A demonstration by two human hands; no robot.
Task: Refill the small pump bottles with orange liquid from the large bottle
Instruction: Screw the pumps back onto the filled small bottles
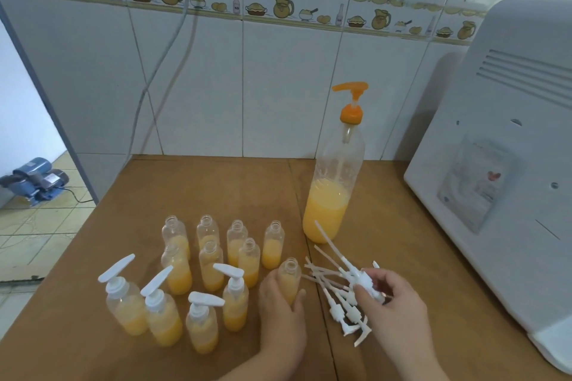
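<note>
Orange liquid in clear small bottles (176,269), white pump heads (349,303), orange-capped large bottle (332,195), brown table (216,189).

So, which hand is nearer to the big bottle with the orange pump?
The right. The right hand, gripping a white pump from the pile, is just in front of the big bottle. The left hand holds a small open bottle further left.

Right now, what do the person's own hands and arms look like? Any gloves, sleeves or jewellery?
Both are bare. The left hand and right hand wear no gloves, and no rings or watch show. The forearms reaching in from the bottom edge are uncovered too: no sleeve or wristband appears in the head view.
</note>
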